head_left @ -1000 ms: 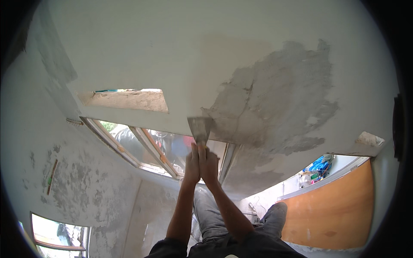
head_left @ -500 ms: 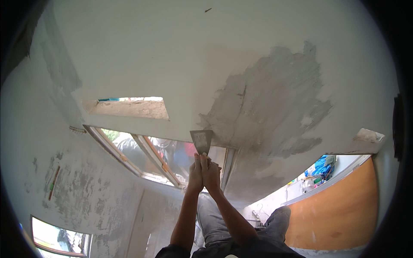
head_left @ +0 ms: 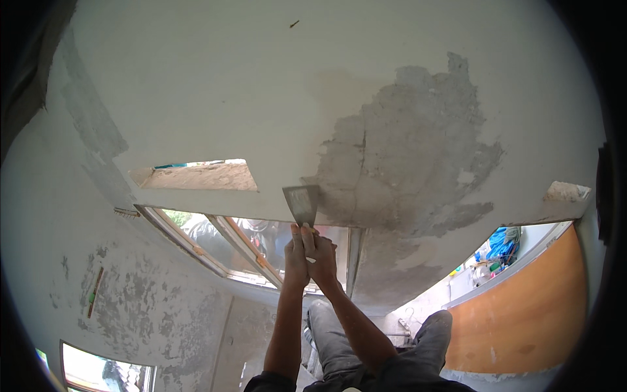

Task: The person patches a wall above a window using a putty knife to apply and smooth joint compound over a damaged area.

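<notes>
A wide-bladed scraper (head_left: 302,202) points up the wall, its flat blade against the painted surface at the left border of a bare grey patch (head_left: 411,150). Both hands close around its handle, which is mostly hidden by the fingers. My left hand (head_left: 296,261) lies along the left side with fingers stretched up toward the blade. Pressed up against it, my right hand (head_left: 322,260) wraps the handle from the right. A thin crack runs down through the grey patch, and pale paint surrounds it.
Below the blade is a framed window (head_left: 248,245), with a slot-like opening (head_left: 202,175) above it. An orange-brown door panel (head_left: 522,320) stands at right beside a doorway. The left wall (head_left: 130,300) has patchy paint. My legs (head_left: 333,340) show below.
The scraper has shifted slightly up and left in view, with both hands still on it. The whole view has also tilted a little.
</notes>
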A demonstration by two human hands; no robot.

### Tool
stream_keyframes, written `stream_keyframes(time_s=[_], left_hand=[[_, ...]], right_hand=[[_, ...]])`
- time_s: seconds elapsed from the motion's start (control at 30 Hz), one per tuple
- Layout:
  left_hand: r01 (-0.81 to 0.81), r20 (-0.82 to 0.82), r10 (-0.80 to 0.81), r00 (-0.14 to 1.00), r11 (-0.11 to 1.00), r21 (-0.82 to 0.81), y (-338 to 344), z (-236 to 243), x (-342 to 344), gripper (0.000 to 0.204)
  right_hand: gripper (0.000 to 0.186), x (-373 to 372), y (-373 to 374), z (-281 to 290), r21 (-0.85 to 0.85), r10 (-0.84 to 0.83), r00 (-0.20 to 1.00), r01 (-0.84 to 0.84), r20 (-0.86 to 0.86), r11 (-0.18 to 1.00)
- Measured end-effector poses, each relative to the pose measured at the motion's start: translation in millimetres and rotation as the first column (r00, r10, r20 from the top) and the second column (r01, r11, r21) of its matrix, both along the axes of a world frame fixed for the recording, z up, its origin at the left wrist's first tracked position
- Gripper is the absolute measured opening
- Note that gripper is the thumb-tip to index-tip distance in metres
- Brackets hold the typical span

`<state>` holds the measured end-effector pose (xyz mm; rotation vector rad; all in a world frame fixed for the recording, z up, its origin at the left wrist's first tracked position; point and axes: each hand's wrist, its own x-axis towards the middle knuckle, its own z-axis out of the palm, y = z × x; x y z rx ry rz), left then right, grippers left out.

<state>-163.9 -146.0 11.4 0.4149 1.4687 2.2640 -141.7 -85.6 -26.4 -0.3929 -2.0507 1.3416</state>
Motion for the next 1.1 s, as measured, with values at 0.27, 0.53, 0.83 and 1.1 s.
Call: stream_keyframes(time_s=[0.27,0.53,0.83,1.1], left_hand=[[-0.151,-0.385,0.034,0.922,0.949,-0.278,2.4,-2.8,3.3,0.061],[-0.036,-0.349,0.004,0.937,0.996,-0.083,30.6,67.6,-10.9,0.06],[-0.305,-0.592,0.178,0.786,0.945,-0.121,21.9,31.2,-6.7,0.048],[-0.044,-0.031,0.043,0.999,0.997,-0.06,21.3,6.3,9.7,0.06]], right_hand=[[0.054,10.1,2.4,32.5,-0.281,-0.01,0.992,0.047,0.129,0.959],[0.042,-2.6,31.9,85.3,-0.073,-0.052,0.992,0.044,-0.116,0.996],[0.051,5.2,22.1,85.2,-0.051,-0.016,1.0,0.015,-0.024,0.999],[0.05,28.6,11.2,60.2,-0.139,-0.069,0.99,0.052,-0.122,0.989]])
